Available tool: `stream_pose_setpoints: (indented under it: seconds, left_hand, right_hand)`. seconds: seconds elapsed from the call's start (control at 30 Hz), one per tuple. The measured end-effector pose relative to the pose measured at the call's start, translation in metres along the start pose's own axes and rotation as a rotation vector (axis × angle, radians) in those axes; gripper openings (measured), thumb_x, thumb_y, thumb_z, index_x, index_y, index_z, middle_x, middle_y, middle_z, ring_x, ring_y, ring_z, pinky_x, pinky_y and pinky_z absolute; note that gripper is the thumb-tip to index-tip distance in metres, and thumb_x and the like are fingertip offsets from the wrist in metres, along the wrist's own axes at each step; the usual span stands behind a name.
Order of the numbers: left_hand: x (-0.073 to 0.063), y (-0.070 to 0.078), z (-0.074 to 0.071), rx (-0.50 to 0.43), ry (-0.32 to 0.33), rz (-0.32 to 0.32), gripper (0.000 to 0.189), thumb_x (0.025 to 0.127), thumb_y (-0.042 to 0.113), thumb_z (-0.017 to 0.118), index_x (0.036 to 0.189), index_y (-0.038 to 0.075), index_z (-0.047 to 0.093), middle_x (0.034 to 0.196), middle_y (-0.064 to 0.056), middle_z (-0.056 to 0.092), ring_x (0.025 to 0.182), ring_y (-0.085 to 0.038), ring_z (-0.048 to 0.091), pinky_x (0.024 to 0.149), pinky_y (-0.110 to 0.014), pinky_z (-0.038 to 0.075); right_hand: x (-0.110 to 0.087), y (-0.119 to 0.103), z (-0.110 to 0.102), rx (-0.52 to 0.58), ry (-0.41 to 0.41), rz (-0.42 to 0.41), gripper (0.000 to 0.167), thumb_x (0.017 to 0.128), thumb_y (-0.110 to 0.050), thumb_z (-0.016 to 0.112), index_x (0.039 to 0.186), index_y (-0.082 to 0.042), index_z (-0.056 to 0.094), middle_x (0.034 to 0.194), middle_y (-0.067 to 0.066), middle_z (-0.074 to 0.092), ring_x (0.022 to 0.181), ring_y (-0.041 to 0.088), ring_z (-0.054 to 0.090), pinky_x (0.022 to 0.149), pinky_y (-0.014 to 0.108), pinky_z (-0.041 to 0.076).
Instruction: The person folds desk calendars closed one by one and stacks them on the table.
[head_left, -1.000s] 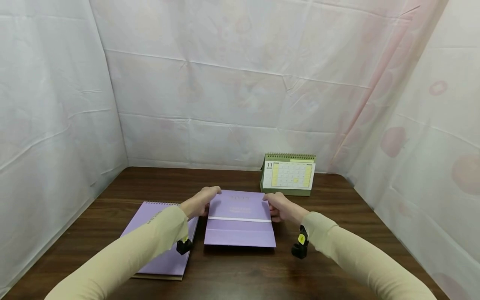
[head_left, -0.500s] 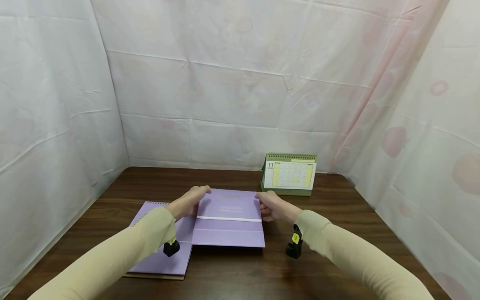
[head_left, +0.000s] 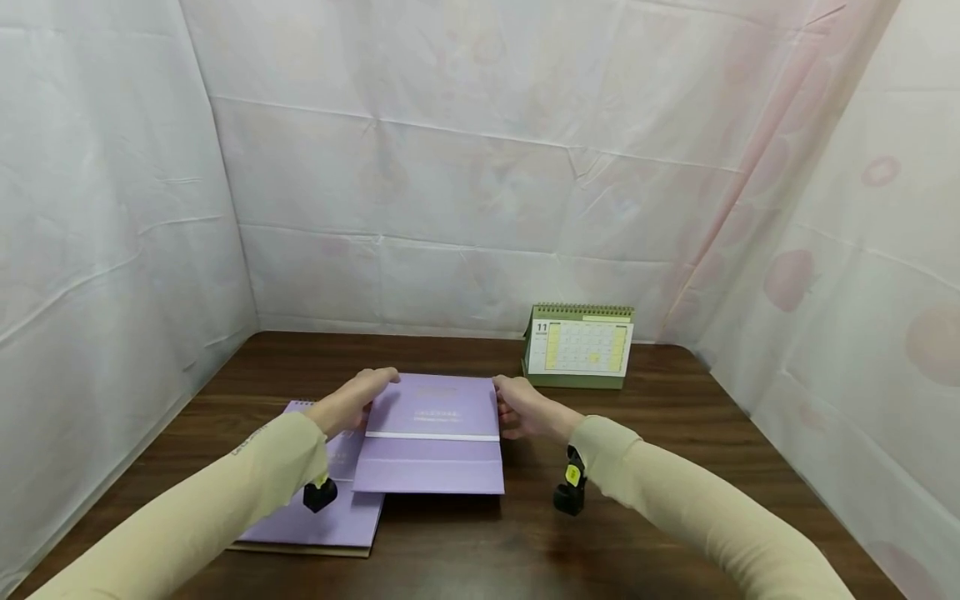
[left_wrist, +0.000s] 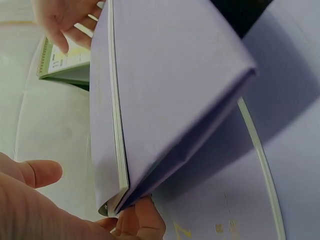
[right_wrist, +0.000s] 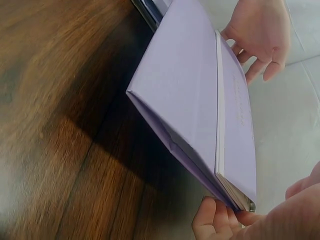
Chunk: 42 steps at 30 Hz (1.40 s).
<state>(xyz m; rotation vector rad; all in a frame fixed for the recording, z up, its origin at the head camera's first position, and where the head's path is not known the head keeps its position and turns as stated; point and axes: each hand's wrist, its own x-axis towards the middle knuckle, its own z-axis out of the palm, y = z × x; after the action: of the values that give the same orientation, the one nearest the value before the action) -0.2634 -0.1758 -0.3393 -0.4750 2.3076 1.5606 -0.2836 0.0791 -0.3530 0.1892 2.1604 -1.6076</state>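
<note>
Purple calendar (head_left: 431,475) held tilted just above the wood-grain table (head_left: 450,554), its left side overlapping a flat-lying lower calendar (head_left: 330,529). Near edge juts over bare wood; more table extends rightward. Cover smooth, matte, folded, with white page edges as a strip. Left hand (head_left: 351,402) and right hand (head_left: 521,408) grip opposite sides, fingers curled beneath. Green spiral-bound calendar (head_left: 579,348) stands behind, rightward.

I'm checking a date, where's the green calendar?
In the head view, the green calendar stands right of centre on the table, beyond the right hand.
</note>
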Motion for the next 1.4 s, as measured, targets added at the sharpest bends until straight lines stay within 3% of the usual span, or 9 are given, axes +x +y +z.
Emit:
stream_pose_setpoints:
  seconds: [0.17,0.3,0.37,0.7,0.8,1.1,1.4]
  left_hand:
    - [0.000,-0.003,-0.009,0.045,0.016,-0.011,0.075,0.092,0.033,0.044,0.152,-0.002,0.015,0.153,-0.031,0.017,0.135,-0.044,0.030,0.105,-0.060,0.038]
    - [0.000,-0.005,-0.016,0.074,0.007,-0.018,0.077,0.093,0.034,0.043,0.152,-0.004,0.011,0.155,-0.033,0.011,0.141,-0.046,0.021,0.110,-0.063,0.029]
    - [0.000,-0.006,-0.019,0.082,0.001,-0.015,0.077,0.093,0.034,0.042,0.152,-0.005,0.010,0.156,-0.033,0.009,0.142,-0.047,0.018,0.112,-0.064,0.025]
    - [0.002,-0.012,-0.040,0.116,0.007,-0.002,0.076,0.095,0.033,0.039,0.151,-0.009,0.009,0.155,-0.034,0.009,0.143,-0.047,0.017,0.116,-0.059,0.022]
    - [0.003,-0.015,-0.046,0.124,-0.006,-0.024,0.079,0.094,0.034,0.039,0.151,-0.008,0.005,0.155,-0.034,0.007,0.143,-0.046,0.015,0.116,-0.060,0.022]
    - [0.003,-0.023,-0.071,0.235,-0.025,-0.083,0.087,0.092,0.049,0.043,0.150,-0.006,0.010,0.150,-0.033,0.017,0.132,-0.046,0.031,0.095,-0.059,0.042]
    - [0.004,-0.028,-0.088,0.271,-0.028,-0.106,0.090,0.091,0.054,0.043,0.150,-0.005,0.009,0.149,-0.034,0.017,0.130,-0.045,0.032,0.089,-0.056,0.044]
  right_hand:
    - [-0.002,-0.002,0.011,0.018,-0.009,-0.007,0.039,0.100,-0.038,0.036,0.104,-0.003,0.051,0.090,0.010,0.050,0.083,0.024,0.054,0.078,0.046,0.053]
    - [-0.003,-0.003,0.019,0.043,-0.005,-0.007,0.053,0.102,-0.042,0.036,0.124,0.004,0.048,0.107,0.020,0.052,0.098,0.033,0.057,0.086,0.052,0.053]
    - [-0.003,-0.004,0.023,0.043,-0.007,-0.010,0.055,0.102,-0.042,0.036,0.127,0.006,0.047,0.113,0.023,0.054,0.102,0.035,0.058,0.088,0.053,0.052]
    - [-0.004,-0.009,0.043,0.048,-0.039,-0.035,0.055,0.102,-0.044,0.035,0.120,0.006,0.051,0.110,0.024,0.056,0.094,0.034,0.062,0.085,0.054,0.054]
    - [-0.004,-0.009,0.049,0.061,-0.054,-0.030,0.055,0.102,-0.044,0.034,0.117,0.006,0.052,0.109,0.024,0.056,0.094,0.034,0.061,0.085,0.054,0.055]
    - [-0.008,-0.013,0.064,0.080,-0.091,-0.051,0.053,0.103,-0.043,0.034,0.116,0.006,0.051,0.109,0.024,0.055,0.095,0.034,0.059,0.079,0.050,0.056]
    - [-0.013,-0.018,0.078,0.098,-0.144,-0.060,0.056,0.103,-0.041,0.034,0.120,0.009,0.050,0.109,0.025,0.053,0.095,0.034,0.058,0.082,0.051,0.056]
